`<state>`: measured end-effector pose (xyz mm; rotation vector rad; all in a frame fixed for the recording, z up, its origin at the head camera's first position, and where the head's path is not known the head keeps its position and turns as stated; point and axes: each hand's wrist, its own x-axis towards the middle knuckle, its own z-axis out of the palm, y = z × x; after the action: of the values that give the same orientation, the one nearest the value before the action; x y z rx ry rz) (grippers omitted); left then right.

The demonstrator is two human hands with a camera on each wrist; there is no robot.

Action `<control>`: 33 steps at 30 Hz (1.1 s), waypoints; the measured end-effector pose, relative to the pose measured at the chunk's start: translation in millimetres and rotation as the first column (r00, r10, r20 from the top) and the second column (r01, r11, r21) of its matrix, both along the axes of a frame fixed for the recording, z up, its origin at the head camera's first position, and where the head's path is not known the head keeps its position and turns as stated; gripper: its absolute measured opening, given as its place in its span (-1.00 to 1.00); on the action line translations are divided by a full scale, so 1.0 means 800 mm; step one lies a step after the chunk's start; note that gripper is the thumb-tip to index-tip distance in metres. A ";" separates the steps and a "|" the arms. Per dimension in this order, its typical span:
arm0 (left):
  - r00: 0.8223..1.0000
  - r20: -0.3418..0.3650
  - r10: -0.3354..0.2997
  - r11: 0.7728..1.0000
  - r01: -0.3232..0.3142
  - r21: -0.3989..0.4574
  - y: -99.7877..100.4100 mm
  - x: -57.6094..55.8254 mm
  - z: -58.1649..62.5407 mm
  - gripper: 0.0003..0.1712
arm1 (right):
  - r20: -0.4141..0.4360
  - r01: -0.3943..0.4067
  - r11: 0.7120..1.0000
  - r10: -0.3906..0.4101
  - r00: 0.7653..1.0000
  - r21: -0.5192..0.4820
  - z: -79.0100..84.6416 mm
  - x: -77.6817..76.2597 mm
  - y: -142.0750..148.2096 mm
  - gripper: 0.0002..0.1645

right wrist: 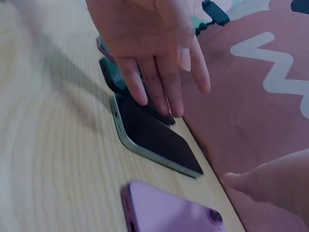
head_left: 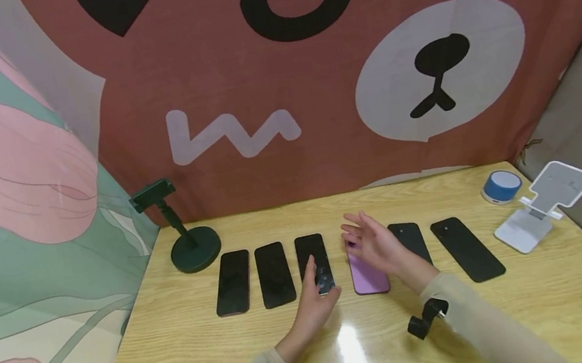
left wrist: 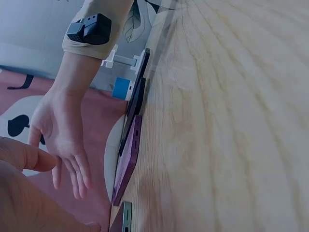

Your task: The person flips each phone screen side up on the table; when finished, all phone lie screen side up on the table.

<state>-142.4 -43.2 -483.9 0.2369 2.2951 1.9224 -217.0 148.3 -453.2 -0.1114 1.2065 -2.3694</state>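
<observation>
Head view: six rectangular phones (head_left: pixel 274 274) lie on the pale wood-grain bench (head_left: pixel 181 355), the row seemingly laid out, none picked up yet; left hand (head_left: pixel 313 308) and right hand (head_left: pixel 379 248) hover apart, holding nothing, over the green-edged black phone (head_left: pixel 320 256) and purple phone (head_left: pixel 370 278)

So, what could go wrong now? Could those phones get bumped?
Maybe, in a few ways. The right grip hangs over the purple phone, so coming down carelessly might knock it. The left grip is close to the green-edged phone, and a clumsy push could slide it into a neighbour. Also, the right sleeve has a black gadget strapped on, which might scrape the dark phone near that wrist.
</observation>
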 end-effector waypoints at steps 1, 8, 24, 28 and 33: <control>1.000 -0.013 -0.008 1.000 0.008 -0.003 0.003 -0.001 0.000 -0.05 | -0.013 0.004 1.000 -0.004 1.000 0.016 0.001 0.000 0.004 -0.21; 0.997 -0.036 -0.073 0.996 0.072 -0.044 0.028 -0.001 -0.003 -0.01 | -0.096 0.070 0.989 -0.058 0.994 0.127 0.000 -0.002 0.031 -0.21; 0.994 -0.041 -0.100 0.990 0.095 -0.109 0.064 -0.012 -0.017 0.11 | -0.115 0.178 0.970 -0.160 0.980 0.164 -0.024 -0.029 0.066 -0.20; 0.996 -0.023 -0.088 0.984 0.083 -0.157 0.070 -0.013 -0.022 0.15 | -0.127 0.183 0.955 -0.157 0.979 0.234 -0.030 -0.036 0.066 -0.20; 0.995 0.035 -0.089 0.970 0.095 -0.224 0.080 -0.016 -0.027 0.25 | -0.121 0.166 0.934 -0.134 0.984 0.317 -0.038 -0.043 0.064 -0.21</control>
<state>-155.3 20.7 -505.7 0.2857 2.4145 1.5954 -251.3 199.9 -483.7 -0.0264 1.6918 -2.2739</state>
